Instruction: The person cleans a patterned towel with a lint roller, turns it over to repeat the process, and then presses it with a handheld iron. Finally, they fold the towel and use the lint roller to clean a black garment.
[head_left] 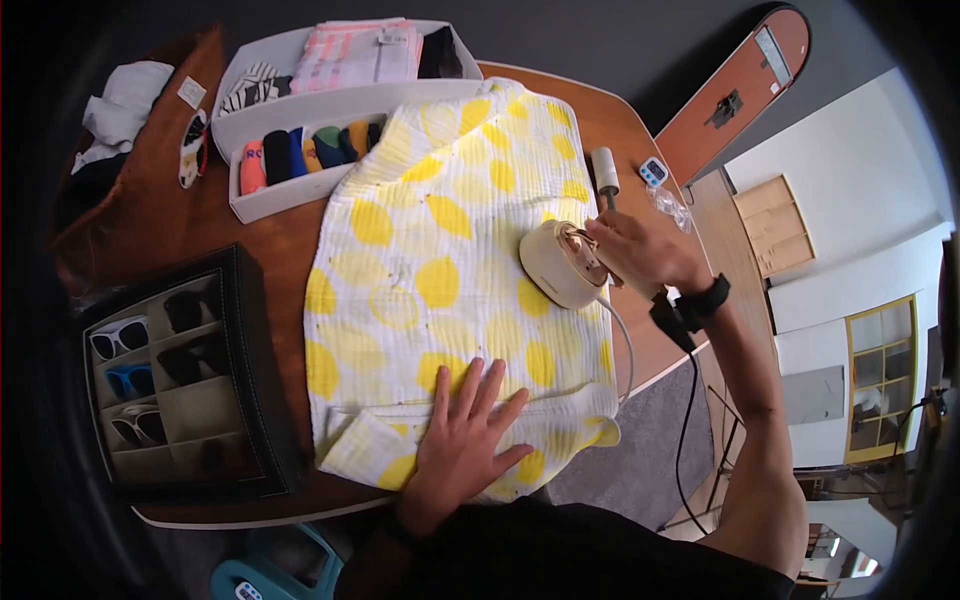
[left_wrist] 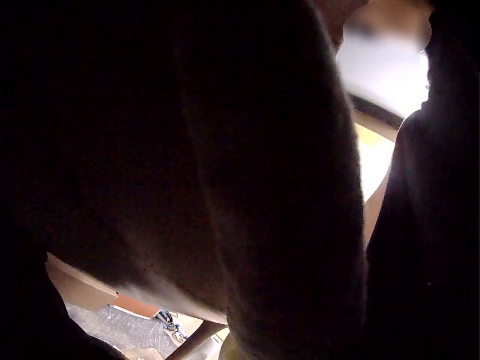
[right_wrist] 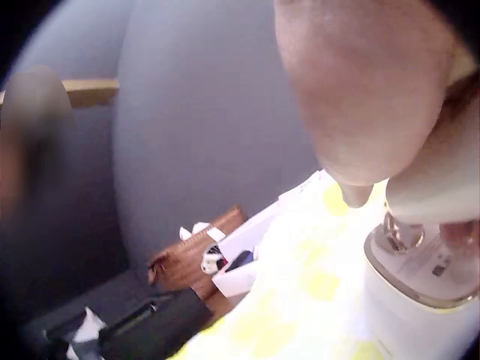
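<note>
A white cloth with yellow lemons (head_left: pixel 400 280) lies spread over the table, its near edge folded over. My left hand (head_left: pixel 466 440) rests flat on the near part, fingers spread. With my right hand (head_left: pixel 645 250) I grip the handle of a small cream iron (head_left: pixel 556 268) at the cloth's right side. A pale cord (head_left: pixel 627 345) runs from the iron toward the near edge. In the right wrist view the iron (right_wrist: pixel 420 307) shows its rounded body and metallic trim under the hand (right_wrist: pixel 367 90). Dark fabric (left_wrist: pixel 187 150) fills most of the left wrist view.
A black case of sunglasses (head_left: pixel 185 390) stands left. Behind it are a white box of rolled socks (head_left: pixel 300 190), a larger white box with folded cloth (head_left: pixel 225 128) and a brown basket (head_left: pixel 165 170). A lint roller (head_left: pixel 604 172) and a small timer (head_left: pixel 653 172) lie at the right.
</note>
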